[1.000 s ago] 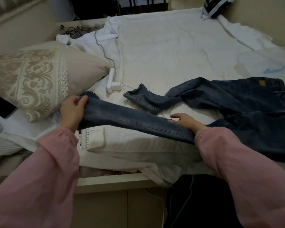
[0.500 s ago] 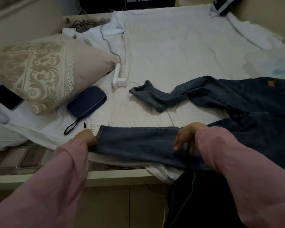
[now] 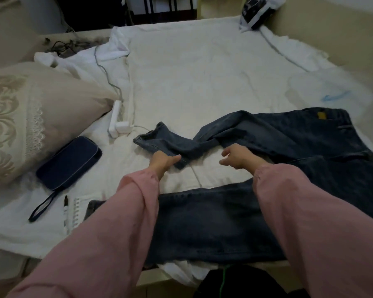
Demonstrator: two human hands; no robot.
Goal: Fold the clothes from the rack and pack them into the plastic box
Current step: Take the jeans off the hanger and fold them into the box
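The jeans (image 3: 289,143) lie spread on the bed (image 3: 202,82), waist to the right and both legs running left. The near leg lies flat along the bed's front edge under both pink sleeves. The far leg is bent and rumpled, its hem pointing left. The left hand (image 3: 164,161) meets the near edge of that far leg close to the hem. Its thumb lies on the denim and its fingers are hidden behind the hand, so I cannot tell whether they are closed on the cloth. The right hand (image 3: 237,157) hovers just in front of the far leg's bend, fingers loosely curled and apart, holding nothing. Left of the jeans lies a dark pouch (image 3: 69,162) with a wrist loop, and past it a patterned pillow (image 3: 19,117). A notebook (image 3: 75,209) and a pen (image 3: 65,204) lie just left of the near leg's hem. A white charger (image 3: 116,121) lies beyond the far hem.
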